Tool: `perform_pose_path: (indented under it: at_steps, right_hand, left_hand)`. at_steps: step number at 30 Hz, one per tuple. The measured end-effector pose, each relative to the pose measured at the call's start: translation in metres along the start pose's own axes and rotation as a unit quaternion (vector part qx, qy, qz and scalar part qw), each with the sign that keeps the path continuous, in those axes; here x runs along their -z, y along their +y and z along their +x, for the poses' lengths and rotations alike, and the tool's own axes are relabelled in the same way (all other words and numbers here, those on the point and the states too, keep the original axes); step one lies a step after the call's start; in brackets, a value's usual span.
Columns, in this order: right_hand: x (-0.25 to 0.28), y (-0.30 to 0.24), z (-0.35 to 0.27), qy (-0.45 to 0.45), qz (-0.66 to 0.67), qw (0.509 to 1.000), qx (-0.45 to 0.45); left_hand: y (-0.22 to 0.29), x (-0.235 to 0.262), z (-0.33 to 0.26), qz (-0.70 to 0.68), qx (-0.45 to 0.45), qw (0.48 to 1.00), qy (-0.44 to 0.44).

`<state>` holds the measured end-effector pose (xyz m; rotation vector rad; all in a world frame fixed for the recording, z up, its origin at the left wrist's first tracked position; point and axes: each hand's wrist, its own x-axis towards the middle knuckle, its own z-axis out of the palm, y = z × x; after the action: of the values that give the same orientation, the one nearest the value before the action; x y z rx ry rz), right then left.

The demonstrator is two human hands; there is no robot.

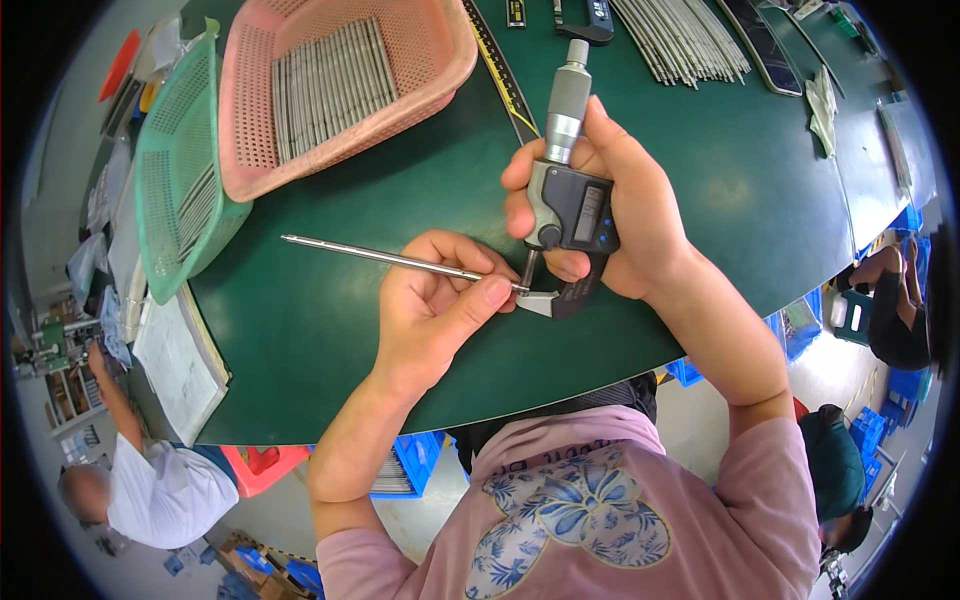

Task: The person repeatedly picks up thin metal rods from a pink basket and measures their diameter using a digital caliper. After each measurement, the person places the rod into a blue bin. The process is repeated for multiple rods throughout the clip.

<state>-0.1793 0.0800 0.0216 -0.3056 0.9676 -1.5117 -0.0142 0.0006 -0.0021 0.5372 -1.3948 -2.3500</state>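
Between thumb and fingers, my left hand (435, 305) pinches a slim metal rod (385, 256) near its right end. The rod slants across the picture, its free end up to the left. My right hand (630, 190) is wrapped round a digital micrometer (565, 205) with a small screen and a grey thimble pointing away from me. The rod's right end sits at the gap between the micrometer's spindle and anvil, close to my left fingertips. Whether both jaws touch the rod, I cannot tell.
A pink basket (250, 130) with several metal rods stands on the green table (760, 240), beside a green basket (165, 180). More rods (685, 45), a phone (762, 45), a steel ruler (500, 70) and another micrometer (585, 25) lie at the far side. Papers (180, 360) lie left; people sit nearby.
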Motion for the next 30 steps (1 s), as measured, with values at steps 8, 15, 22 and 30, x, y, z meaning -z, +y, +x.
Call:
perform_pose_path:
  at_steps: [8,15,22,30]
  right_hand:
    - [0.0016,0.001,0.0005,-0.015,0.039,0.999,-0.02]
    - [0.0001,0.0007,-0.0005,0.007,-0.01,1.0,-0.002]
    - [-0.001,-0.0008,-0.0007,0.003,-0.01,1.0,0.003]
    - [-0.0032,0.0022,-0.0008,0.005,-0.018,1.0,0.022]
  left_hand:
    - [-0.0007,0.0033,0.0012,-0.01,-0.023,0.999,-0.044]
    - [-0.0008,0.0023,0.0018,-0.012,-0.019,0.997,-0.07]
    - [-0.0014,0.0008,-0.0014,0.006,0.005,0.999,-0.036]
    - [-0.0023,0.0015,-0.0006,0.01,-0.012,0.999,-0.029]
